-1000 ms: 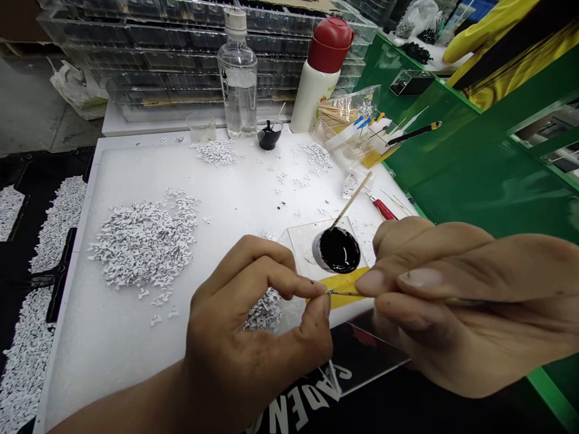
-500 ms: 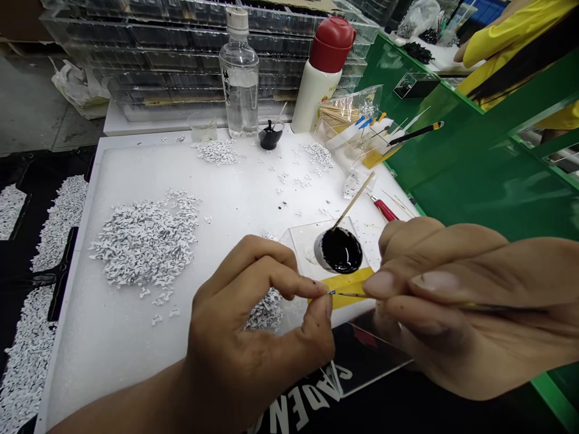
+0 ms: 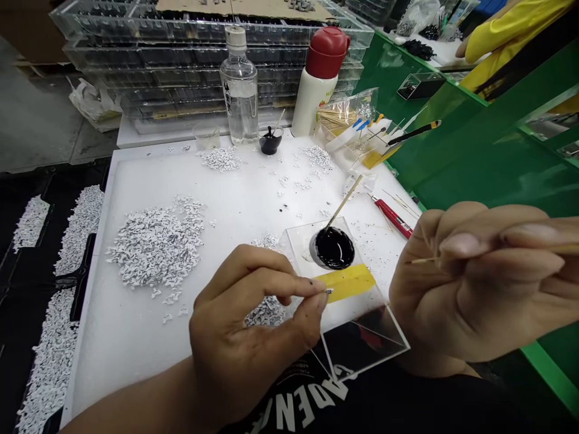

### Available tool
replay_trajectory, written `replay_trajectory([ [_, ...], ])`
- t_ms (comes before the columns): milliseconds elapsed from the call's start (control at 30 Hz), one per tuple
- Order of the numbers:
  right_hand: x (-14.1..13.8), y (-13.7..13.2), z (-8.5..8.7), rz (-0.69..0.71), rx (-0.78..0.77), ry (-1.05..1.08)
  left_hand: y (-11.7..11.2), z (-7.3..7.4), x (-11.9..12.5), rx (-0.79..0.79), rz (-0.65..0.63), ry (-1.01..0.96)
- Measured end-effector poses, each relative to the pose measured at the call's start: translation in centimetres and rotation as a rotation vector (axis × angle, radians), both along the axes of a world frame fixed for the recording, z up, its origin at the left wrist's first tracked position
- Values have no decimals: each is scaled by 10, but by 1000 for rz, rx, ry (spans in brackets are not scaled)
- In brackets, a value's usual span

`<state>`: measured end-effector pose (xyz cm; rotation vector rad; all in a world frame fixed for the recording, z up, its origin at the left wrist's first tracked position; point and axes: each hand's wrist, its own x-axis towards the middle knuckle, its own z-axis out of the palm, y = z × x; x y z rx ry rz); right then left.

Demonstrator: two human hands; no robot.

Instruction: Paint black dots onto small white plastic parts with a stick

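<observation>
Our grip is closed on both sides: the left hand pinches a tiny white piece between thumb and forefinger, and the right hand holds a thin stick in its fingers, with the pointed tip aimed toward the left hand but well apart from it. Below our wrists is a black shirt with white lettering. A small heap of white pieces lies just under the left hand, beside a clear plastic sheet that carries a strip of yellow tape and a pot of black ink with a wooden stick leaning in it. All this sits on a white foam board, with a large heap of white pieces to the left and smaller scatters farther on. A red-handled tool lies near the board's right edge. Beyond stand a small glass, a small black cup, a clear bottle, a red-capped flask and a bag of toothpicks, backed by stacked clear trays. To the right runs a green partition, and past it shows a co-worker's yellow sleeve.
</observation>
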<state>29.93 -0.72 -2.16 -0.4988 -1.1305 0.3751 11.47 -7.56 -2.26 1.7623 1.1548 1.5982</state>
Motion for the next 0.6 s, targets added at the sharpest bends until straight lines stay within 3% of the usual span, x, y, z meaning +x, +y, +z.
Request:
replay_trajectory([
  [67,6,7,-4,-26,50,51,-1,-1,0,11,10,9],
  [400,23,22,-42,6,-142,107,-2,-2,2,77,8,24],
  [600,24,22,-46,-2,-195,122,-2,-1,1,83,21,52],
])
